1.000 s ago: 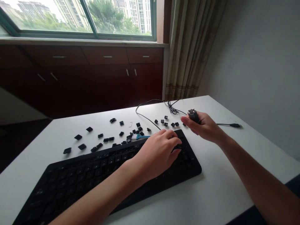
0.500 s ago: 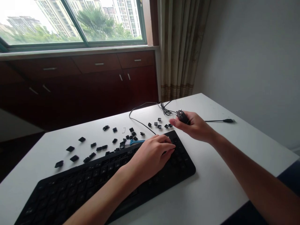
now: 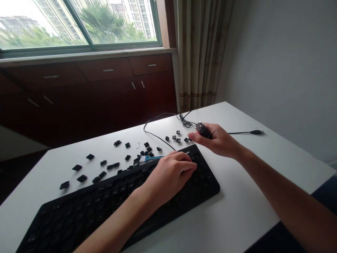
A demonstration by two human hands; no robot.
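A black keyboard (image 3: 116,191) lies slanted across the white table, with several keys off its upper rows. My left hand (image 3: 171,170) rests over its right part, fingertips pinched together at the number keys; whatever they hold is hidden. Above the keyboard's right end, my right hand (image 3: 218,138) is closed around a dark stubby tool with metal prongs (image 3: 203,130), the prongs pointing up and away from me. Loose black keycaps (image 3: 113,165) are scattered behind the keyboard. Among them lies a blue-handled brush (image 3: 151,158) with white bristles, partly behind my left hand.
A thin bent wire (image 3: 138,145) lies among the keycaps. The keyboard's cable (image 3: 155,134) runs to a coiled bundle (image 3: 185,121) near the far edge, and a USB plug (image 3: 257,132) lies to the right. Wooden cabinets (image 3: 110,95) stand beyond the table.
The view has shifted slightly. Both hands keep nearly the same places and grips, the left at the number keys and the right around the pronged tool.
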